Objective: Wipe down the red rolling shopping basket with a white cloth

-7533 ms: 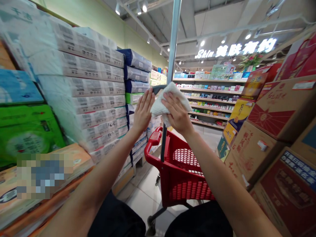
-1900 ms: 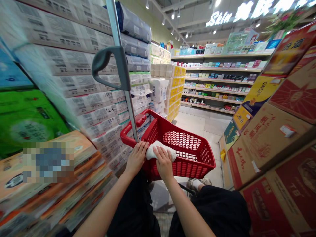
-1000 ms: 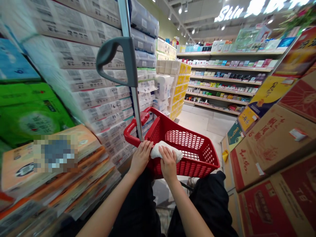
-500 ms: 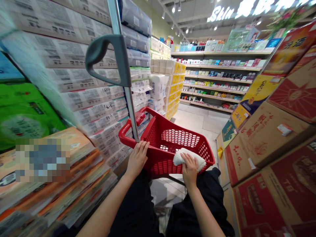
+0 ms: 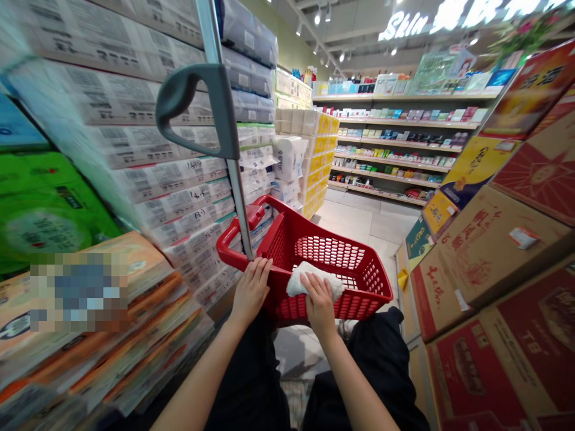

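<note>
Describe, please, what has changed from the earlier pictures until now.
The right hand has brought the white cloth down from the gray handle to the near rim of the red basket. In the last half second, it slid left along this rim, toward the middle. The left hand has also come down from beside the handle to the rim. The cloth stayed under the right hand.

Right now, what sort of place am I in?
Most likely a shop, perhaps a supermarket. There's a red shopping cart in front of you, shelves lined with small goods at the back, and stacked cartons along the right.
</note>
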Demonstrator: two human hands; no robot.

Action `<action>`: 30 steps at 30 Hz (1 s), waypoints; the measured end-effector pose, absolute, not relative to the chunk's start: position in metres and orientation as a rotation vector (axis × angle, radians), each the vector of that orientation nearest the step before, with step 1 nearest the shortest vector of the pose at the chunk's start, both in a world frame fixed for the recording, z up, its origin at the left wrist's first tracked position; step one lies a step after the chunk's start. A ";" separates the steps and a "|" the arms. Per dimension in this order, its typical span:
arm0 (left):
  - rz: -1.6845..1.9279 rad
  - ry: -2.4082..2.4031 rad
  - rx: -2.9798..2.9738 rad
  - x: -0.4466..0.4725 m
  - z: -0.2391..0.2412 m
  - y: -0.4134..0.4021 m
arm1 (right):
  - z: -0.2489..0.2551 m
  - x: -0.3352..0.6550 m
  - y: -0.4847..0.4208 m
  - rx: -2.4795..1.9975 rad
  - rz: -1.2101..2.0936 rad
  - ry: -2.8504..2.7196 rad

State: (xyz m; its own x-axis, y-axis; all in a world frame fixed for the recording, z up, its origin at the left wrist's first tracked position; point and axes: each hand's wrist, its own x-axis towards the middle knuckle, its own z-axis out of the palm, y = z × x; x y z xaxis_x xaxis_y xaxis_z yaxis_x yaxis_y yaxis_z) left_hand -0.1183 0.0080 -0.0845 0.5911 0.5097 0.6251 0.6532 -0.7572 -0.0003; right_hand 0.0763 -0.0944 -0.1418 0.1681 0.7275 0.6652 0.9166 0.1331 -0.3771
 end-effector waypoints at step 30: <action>-0.791 -0.866 -2.632 -0.129 -0.072 0.005 | -0.151 0.099 -0.103 -1.596 -0.319 -1.587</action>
